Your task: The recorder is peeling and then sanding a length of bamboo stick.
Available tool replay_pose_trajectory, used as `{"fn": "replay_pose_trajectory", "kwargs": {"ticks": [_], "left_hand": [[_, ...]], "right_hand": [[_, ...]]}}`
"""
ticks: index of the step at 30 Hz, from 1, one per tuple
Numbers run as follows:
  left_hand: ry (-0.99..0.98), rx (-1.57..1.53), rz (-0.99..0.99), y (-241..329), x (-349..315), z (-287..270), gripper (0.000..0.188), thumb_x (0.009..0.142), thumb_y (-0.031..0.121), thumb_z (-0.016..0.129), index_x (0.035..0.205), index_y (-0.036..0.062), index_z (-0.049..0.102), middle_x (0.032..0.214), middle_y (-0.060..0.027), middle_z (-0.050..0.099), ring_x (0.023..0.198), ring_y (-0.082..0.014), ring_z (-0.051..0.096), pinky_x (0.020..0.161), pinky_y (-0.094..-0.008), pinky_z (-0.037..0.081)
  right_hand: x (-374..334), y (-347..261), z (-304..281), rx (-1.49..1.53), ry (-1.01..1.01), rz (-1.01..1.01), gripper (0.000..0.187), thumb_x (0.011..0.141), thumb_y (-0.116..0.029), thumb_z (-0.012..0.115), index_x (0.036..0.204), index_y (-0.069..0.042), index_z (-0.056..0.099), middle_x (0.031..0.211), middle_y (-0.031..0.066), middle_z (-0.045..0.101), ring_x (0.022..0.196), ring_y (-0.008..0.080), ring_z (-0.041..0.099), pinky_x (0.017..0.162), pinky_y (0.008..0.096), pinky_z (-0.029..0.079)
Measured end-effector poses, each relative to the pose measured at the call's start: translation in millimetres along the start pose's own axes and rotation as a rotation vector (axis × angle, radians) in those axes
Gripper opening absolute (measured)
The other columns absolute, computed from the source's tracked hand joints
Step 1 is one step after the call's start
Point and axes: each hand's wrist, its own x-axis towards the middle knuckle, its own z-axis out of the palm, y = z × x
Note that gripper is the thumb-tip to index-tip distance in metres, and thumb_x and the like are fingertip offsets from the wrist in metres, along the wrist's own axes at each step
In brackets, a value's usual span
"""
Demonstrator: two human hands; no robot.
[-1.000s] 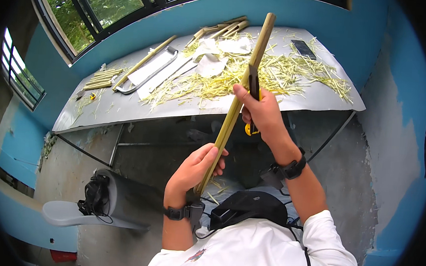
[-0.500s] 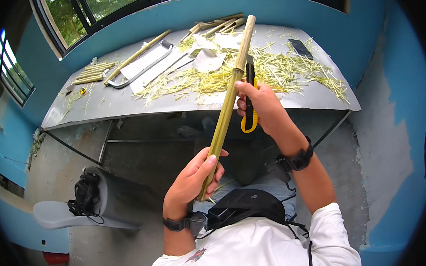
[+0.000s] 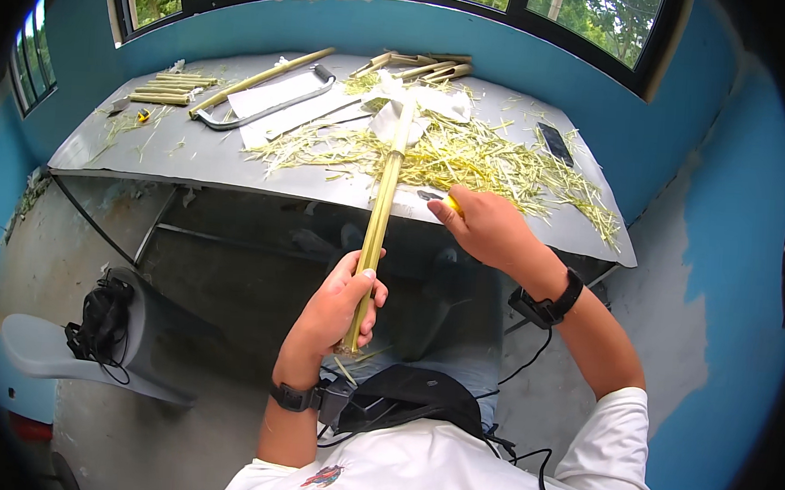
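My left hand point(image 3: 336, 306) grips the near end of a long green bamboo stick point(image 3: 379, 210), whose far end rests on the grey table point(image 3: 146, 154) among the shavings. Just right of the stick, at the table's front edge, my right hand point(image 3: 486, 228) is closed around a yellow and black utility knife point(image 3: 449, 202). Only the knife's tip shows past my fingers. Both wrists carry black straps.
Pale bamboo shavings point(image 3: 470, 160) cover the table's middle and right. A hacksaw point(image 3: 266, 103), white paper sheets, short bamboo pieces point(image 3: 173, 83) and a dark phone point(image 3: 557, 143) lie on it. A grey chair with a black bundle point(image 3: 104, 331) stands at lower left. Blue walls enclose the table.
The stick has swung down from upright and now lies toward the table. My right hand has dropped to the table's front edge with the knife, away from the stick.
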Motion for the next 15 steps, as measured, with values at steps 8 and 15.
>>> {"fn": "replay_pose_trajectory", "kwargs": {"ticks": [8, 15], "left_hand": [[0.082, -0.078, -0.060, -1.4, 18.7, -6.5, 0.037, 0.116, 0.033, 0.049, 0.140, 0.0046, 0.050, 0.089, -0.0046, 0.059, 0.053, -0.0097, 0.053, 0.044, -0.0258, 0.047], [0.082, 0.035, -0.006, -3.0, 20.9, -14.8, 0.047, 0.119, 0.047, 0.046, 0.137, 0.0043, 0.054, 0.080, -0.0001, 0.055, 0.049, -0.0063, 0.049, 0.043, -0.0253, 0.046]], "right_hand": [[31.8, -0.6, 28.5, -0.070, 0.016, -0.280, 0.055, 0.111, -0.055, 0.060, 0.095, -0.002, 0.067, 0.087, 0.0198, 0.073, 0.083, 0.0442, 0.073, 0.075, 0.0557, 0.056], [44.6, -4.2, 41.2, -0.088, 0.020, -0.221, 0.062, 0.111, -0.056, 0.060, 0.078, -0.003, 0.061, 0.072, 0.0212, 0.064, 0.071, 0.0447, 0.066, 0.067, 0.0551, 0.050]]}}
